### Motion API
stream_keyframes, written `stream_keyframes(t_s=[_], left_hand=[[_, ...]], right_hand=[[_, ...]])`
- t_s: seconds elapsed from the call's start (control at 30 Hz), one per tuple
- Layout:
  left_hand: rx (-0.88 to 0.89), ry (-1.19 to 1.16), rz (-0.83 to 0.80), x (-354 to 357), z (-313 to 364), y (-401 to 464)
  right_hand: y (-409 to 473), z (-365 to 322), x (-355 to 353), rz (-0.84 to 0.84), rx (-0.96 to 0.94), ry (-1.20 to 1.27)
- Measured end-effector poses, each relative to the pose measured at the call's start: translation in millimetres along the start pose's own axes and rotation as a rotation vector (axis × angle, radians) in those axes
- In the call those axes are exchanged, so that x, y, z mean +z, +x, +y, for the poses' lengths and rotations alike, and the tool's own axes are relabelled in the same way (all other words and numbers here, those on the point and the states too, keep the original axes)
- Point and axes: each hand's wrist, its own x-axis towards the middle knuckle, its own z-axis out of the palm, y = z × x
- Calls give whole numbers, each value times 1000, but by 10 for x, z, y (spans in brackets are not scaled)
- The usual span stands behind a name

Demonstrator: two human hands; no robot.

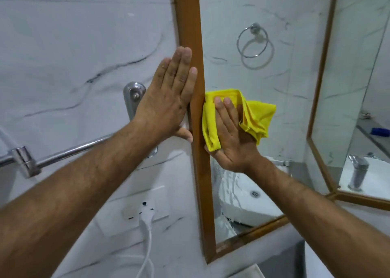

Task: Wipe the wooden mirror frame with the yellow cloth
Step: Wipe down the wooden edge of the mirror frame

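Your left hand (168, 100) lies flat and open, empty, against the brown wooden mirror frame (195, 34); your right hand (232, 136) presses the crumpled yellow cloth (256, 115) beside it, fingers loosely curled through it.

1. The cloth (256, 117) is bright yellow, plain.
2. The frame (193, 34) is warm orange-brown wood.
3. The wall (73, 45) is white marble with dark grey veins.
4. The rail (69, 151) is shiny chrome.
5. The plug (145, 214) and its cord are white.
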Motion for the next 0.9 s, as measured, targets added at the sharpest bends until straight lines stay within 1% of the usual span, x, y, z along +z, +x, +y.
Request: stream_keyframes(t_s=[0.07,0.17,0.3,0.4,0.5,0.57,0.67,0.73,0.9], left_hand=[[-25,16,-58,34,85,-45],[-36,9,-128,61,218,-157],[-58,-33,-133,182,377,-296],[-50,-74,-51,356,483,-422],[-14,-130,127,579,623,-565],[-7,-164,210,710,697,-612],[-31,-211,273,862,787,-620],[-24,-230,309,949,831,-641],[0,-261,336,1087,1005,-807]], right_hand=[[-183,-66,25,-47,9,-12],[-223,-137,-54,-97,23,7],[-101,-94,-224,-133,21,11],[18,-65,-259,-125,25,-33],[27,-85,-193,-98,48,-55],[-37,-84,-123,-85,49,-55],[-241,-93,-31,-73,31,-59],[-448,-177,13,-97,50,-66],[-1019,-504,-39,-252,102,-57]])
